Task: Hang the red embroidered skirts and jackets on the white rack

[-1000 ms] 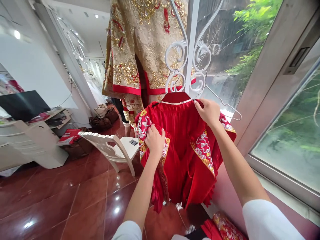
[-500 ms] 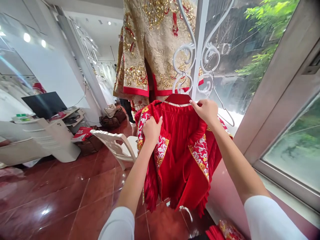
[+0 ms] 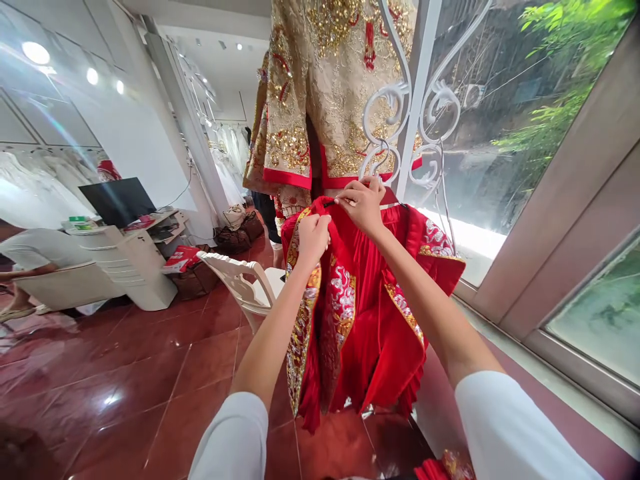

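Note:
A red embroidered skirt (image 3: pixel 367 280) with silver and gold panels hangs in front of me from a dark red hanger (image 3: pixel 389 195), hooked on a white scrolled metal stand (image 3: pixel 419 100). My left hand (image 3: pixel 314 239) is closed on the skirt's left side, just below the waistband. At the waistband's upper left corner, my right hand (image 3: pixel 363 205) pinches the red cloth beside a small black strip. The hanger's left end is hidden behind my right hand and the cloth. Above hangs a beige jacket (image 3: pixel 340 120) with gold sequins and red trim.
A white chair (image 3: pixel 240 277) stands left of the skirt. Farther left are a white desk (image 3: pixel 127 267) with a monitor (image 3: pixel 119 201) and a seated person (image 3: pixel 45 250). A window frame (image 3: pixel 550 220) borders the right. Red cloth (image 3: pixel 443 467) lies low in front.
My right hand has moved left from the hanger to the waistband's left corner. The skirt's left side is now turned and bunched differently. The view has swung slightly left.

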The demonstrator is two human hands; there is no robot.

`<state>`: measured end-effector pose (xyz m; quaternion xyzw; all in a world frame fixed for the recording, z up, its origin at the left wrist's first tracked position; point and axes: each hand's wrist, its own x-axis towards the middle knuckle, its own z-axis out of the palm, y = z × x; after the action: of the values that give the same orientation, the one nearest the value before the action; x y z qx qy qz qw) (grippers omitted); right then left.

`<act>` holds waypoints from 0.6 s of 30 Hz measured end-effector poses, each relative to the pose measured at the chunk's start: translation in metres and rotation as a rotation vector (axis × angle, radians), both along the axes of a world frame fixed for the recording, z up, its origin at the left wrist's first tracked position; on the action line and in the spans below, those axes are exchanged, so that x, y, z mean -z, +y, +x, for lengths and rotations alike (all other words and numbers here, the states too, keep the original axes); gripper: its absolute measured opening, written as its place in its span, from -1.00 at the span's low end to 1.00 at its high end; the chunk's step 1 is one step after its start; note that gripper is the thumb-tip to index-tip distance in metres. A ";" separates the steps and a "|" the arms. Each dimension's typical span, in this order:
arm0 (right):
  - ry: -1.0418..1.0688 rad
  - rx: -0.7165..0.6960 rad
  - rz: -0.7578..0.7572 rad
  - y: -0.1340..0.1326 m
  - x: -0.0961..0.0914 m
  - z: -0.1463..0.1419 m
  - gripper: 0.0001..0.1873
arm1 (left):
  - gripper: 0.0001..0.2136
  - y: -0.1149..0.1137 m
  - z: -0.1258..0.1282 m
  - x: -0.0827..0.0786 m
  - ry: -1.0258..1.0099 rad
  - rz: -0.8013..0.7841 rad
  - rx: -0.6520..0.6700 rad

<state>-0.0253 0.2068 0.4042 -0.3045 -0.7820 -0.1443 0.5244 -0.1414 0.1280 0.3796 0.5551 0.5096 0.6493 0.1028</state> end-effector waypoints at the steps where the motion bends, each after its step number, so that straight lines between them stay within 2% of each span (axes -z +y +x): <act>1: -0.002 -0.010 -0.007 0.002 -0.001 0.001 -0.77 | -0.66 0.003 0.005 -0.007 -0.022 0.089 -0.023; 4: -0.035 -0.023 -0.015 0.004 -0.005 0.006 -0.69 | -0.66 0.013 0.024 -0.030 0.054 0.253 -0.102; 7: -0.056 -0.029 -0.021 0.002 -0.007 0.012 -0.59 | -0.67 0.015 0.043 -0.035 0.262 0.235 -0.100; 10: -0.064 -0.045 -0.003 0.004 -0.005 0.015 -0.62 | -0.68 0.005 0.051 -0.015 0.409 0.102 -0.075; 12: -0.049 -0.046 0.013 0.006 -0.002 0.015 -0.70 | -0.66 -0.009 0.047 0.007 0.425 -0.028 -0.056; 14: -0.029 -0.045 0.014 0.009 0.000 0.016 -0.77 | -0.67 -0.026 0.038 0.026 0.409 -0.071 -0.085; 15: -0.021 -0.049 0.008 0.009 0.001 0.016 -0.78 | -0.70 -0.034 0.032 0.035 0.400 -0.048 -0.145; 18: 0.007 -0.102 -0.008 0.006 0.003 0.018 -0.81 | -0.81 -0.052 0.014 0.056 0.398 0.045 -0.434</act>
<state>-0.0078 0.2128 0.4010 -0.2668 -0.7953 -0.1131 0.5325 -0.1279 0.0759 0.3239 0.5519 0.6119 0.5456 -0.1527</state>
